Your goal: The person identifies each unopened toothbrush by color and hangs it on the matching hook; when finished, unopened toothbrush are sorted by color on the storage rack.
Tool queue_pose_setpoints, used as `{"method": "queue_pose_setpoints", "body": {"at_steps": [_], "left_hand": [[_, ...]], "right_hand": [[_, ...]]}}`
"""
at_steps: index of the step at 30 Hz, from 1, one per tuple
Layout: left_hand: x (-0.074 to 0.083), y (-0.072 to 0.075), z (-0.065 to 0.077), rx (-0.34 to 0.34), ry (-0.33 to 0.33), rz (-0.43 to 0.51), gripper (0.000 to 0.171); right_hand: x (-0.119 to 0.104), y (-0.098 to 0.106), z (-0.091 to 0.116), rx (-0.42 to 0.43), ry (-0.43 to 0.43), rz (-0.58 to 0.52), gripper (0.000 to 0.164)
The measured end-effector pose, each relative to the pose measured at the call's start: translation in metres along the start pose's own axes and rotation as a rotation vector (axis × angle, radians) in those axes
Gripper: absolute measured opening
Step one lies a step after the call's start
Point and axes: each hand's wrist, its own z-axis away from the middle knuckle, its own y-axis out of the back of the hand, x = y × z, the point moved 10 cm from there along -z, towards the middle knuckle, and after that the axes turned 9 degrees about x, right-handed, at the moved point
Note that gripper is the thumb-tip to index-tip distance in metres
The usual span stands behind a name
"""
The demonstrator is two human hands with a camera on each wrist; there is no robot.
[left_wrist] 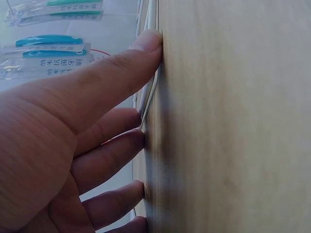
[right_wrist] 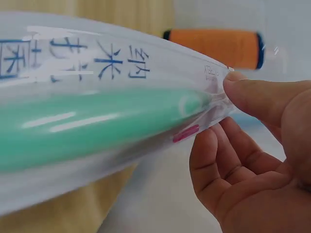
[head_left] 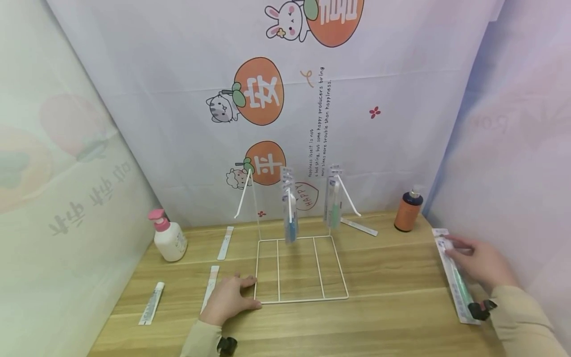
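Observation:
My right hand (head_left: 484, 263) pinches one end of a packaged toothbrush (right_wrist: 97, 116), a green-handled one in a clear sleeve, at the far right of the head view. Over by the white wire rack (head_left: 301, 300), my left hand (head_left: 229, 299) rests at the front left corner, thumb and fingertips touching the base wire and tabletop. Hanging from the rack's hooks are a blue-handled packaged toothbrush (head_left: 291, 218) in the middle and a green-handled packaged toothbrush (head_left: 333, 203) on the right. The left hook has nothing on it.
A pink-topped pump bottle (head_left: 170, 243) and a toothpaste tube (head_left: 152, 303) are at left. Slim white packets (head_left: 225, 243) lie around the rack, one partly behind my left hand. An orange bottle (head_left: 408, 212) stands back right. Printed cloth (head_left: 192, 158) hangs behind.

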Motion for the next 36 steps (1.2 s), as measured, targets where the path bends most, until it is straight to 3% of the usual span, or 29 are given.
{"method": "queue_pose_setpoints", "body": {"at_steps": [7, 15, 21, 26, 30, 36], "left_hand": [[0.0, 0.0, 0.0, 0.002, -0.007, -0.002, 0.071], [0.001, 0.0, -0.003, 0.008, -0.012, -0.012, 0.072], [0.002, 0.0, -0.001, -0.001, -0.011, -0.012, 0.073], [0.003, 0.001, -0.001, 0.0, -0.009, -0.013, 0.072], [0.003, 0.001, -0.001, 0.002, -0.011, -0.012, 0.072], [0.001, 0.0, -0.001, 0.002, -0.012, -0.018, 0.072]], "right_hand": [[-0.096, 0.016, -0.005, 0.096, 0.097, -0.044, 0.053], [-0.201, 0.038, 0.012, 0.244, 0.272, -0.233, 0.045], [-0.25, 0.045, 0.032, 0.322, 0.398, -0.445, 0.05], [-0.286, 0.048, 0.05, 0.322, 0.464, -0.556, 0.058], [-0.307, 0.047, 0.063, 0.32, 0.49, -0.658, 0.061], [-0.328, 0.041, 0.074, 0.325, 0.606, -0.851, 0.062]]}}
